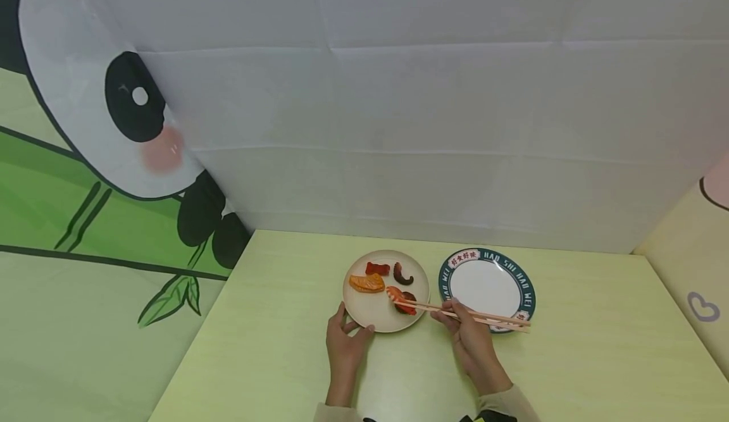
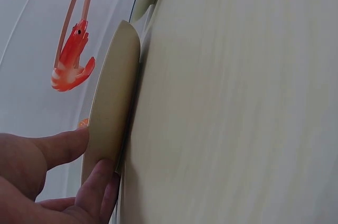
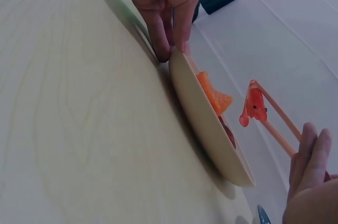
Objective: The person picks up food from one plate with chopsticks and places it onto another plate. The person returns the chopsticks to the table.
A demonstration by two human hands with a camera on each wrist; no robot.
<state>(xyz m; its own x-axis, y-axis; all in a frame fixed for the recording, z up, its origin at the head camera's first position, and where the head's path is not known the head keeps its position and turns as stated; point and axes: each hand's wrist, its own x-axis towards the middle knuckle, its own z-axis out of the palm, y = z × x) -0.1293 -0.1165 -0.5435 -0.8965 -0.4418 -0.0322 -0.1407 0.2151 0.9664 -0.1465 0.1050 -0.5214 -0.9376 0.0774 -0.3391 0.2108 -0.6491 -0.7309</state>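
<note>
My left hand (image 1: 347, 346) holds the near-left rim of a round beige plate (image 1: 373, 314), thumb at the edge and fingers against its outer side. In my right hand (image 1: 471, 340) is a pair of light wooden chopsticks (image 1: 507, 320). Their tips pinch a red-and-white shrimp (image 2: 68, 65), which hangs above the plate in both wrist views. On the plate lie an orange salmon-like slice (image 1: 367, 283), a small red piece (image 1: 378, 269) and a dark curved piece (image 1: 403, 275). Another dark item (image 1: 409, 297) is partly hidden behind the shrimp.
To the right, a white plate (image 1: 484, 283) with a dark teal lettered rim stands close to the beige one, partly under the chopsticks and right hand. Both rest on a pale yellow table (image 1: 256, 346). A white sheet (image 1: 398, 124) rises behind the table's far edge.
</note>
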